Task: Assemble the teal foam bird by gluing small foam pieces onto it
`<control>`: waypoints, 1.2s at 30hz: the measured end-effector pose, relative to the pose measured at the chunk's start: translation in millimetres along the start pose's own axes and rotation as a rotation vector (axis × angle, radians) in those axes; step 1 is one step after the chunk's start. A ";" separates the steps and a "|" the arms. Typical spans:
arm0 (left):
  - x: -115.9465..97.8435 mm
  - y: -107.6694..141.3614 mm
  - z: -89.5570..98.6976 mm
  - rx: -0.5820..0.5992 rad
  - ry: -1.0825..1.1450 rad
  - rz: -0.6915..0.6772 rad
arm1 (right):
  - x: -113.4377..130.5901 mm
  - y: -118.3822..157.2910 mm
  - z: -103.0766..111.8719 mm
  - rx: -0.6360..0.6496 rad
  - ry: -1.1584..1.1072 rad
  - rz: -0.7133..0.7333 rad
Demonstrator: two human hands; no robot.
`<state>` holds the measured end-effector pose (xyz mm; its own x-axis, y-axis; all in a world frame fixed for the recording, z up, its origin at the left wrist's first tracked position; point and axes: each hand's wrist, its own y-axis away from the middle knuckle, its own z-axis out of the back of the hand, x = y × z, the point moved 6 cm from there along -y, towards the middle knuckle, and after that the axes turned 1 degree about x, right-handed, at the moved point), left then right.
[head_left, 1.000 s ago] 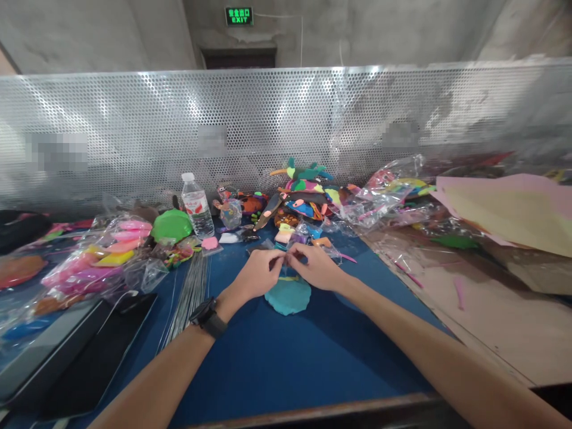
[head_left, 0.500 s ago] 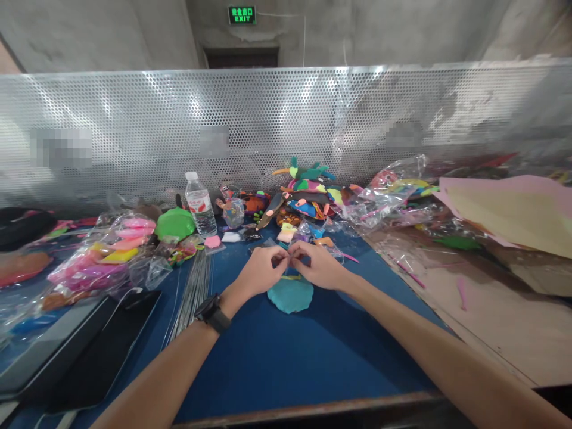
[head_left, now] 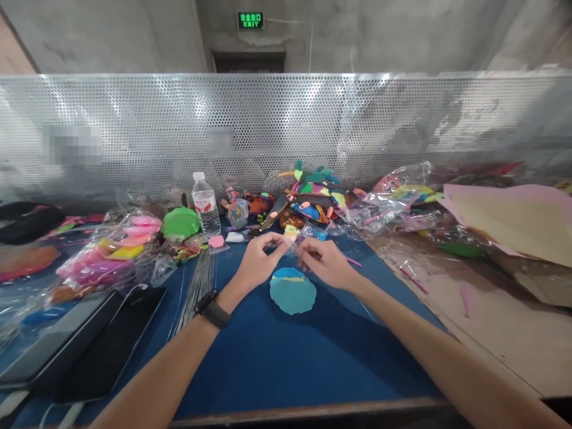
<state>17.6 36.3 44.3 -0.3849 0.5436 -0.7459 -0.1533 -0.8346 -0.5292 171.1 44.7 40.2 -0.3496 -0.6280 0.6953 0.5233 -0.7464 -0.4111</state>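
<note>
A flat, roundish teal clay disc (head_left: pixel 292 296) lies on the blue table, with a blue clay piece and a thin yellow strip along its far edge. Just beyond and left of it, my left hand (head_left: pixel 261 260) is raised with thumb and index finger pinched together. Whatever sits in that pinch is too small to make out. To its right, my right hand (head_left: pixel 328 262) has its fingers curled in towards the thumb, a short gap from the left fingertips; any small thing there is hidden. Small clay packets (head_left: pixel 291 230) lie behind the hands.
A water bottle (head_left: pixel 205 205) and a heap of colourful clay figures (head_left: pixel 308 199) stand along the perforated metal screen (head_left: pixel 286 119). Thin wires (head_left: pixel 196 292) and a black phone (head_left: pixel 111 345) lie left. Plastic bags (head_left: pixel 384 199) and large paper sheets (head_left: pixel 509 220) are at right.
My hands have moved apart from their near-touching position, exposing the blue piece and yellow strip on the disc. The camera view has shifted slightly.
</note>
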 end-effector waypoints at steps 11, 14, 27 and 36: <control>3.7 0.0 -5.0 0.111 0.060 0.016 | -4.5 0.2 -1.8 0.141 -0.199 -0.150; 1.8 0.9 -4.3 0.131 0.052 0.010 | -9.7 2.5 -6.7 0.282 -0.285 -0.220; 4.0 3.2 -7.1 0.117 0.103 0.031 | -7.1 9.0 -19.1 0.379 -0.314 -0.227; 5.4 3.5 -6.5 0.097 0.069 0.067 | -10.8 5.5 -10.4 0.189 -0.056 -0.143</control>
<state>20.9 36.9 35.8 -0.3344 0.4888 -0.8058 -0.2181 -0.8719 -0.4384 169.6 45.1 24.4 -0.3893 -0.5017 0.7725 0.6093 -0.7692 -0.1925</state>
